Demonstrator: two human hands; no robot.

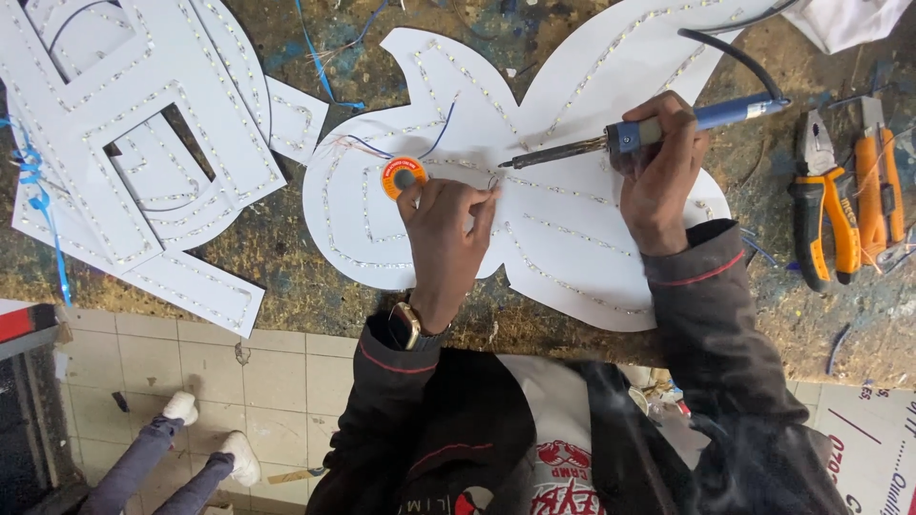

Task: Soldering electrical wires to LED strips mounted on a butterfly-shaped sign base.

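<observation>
Head view, left hand: the left hand is resting on the white cut-out panel, its fingertips pinching a thin solder wire closed between thumb and forefinger, just beside the iron's tip.
Head view, right hand: the right hand is wrapping closed around the blue handle of the soldering iron, holding it nearly level, the tip pointing left toward the wire.
Head view, panel: the white cut-out panel is lying flat on the stained workbench, with LED strips running in lines along its outline; both hands are working at its middle.
Head view, solder reel: a small orange solder reel is sitting on the panel, touching the left hand's knuckles, with thin blue wires trailing beside it.
Head view, surroundings: more white letter-shaped panels are lying stacked at the left of the bench; orange-handled pliers and an orange utility knife are lying at the right, well apart from the hands.
Head view, below: a wristwatch is showing on the left wrist; another person's legs in white shoes are standing on the tiled floor.
</observation>
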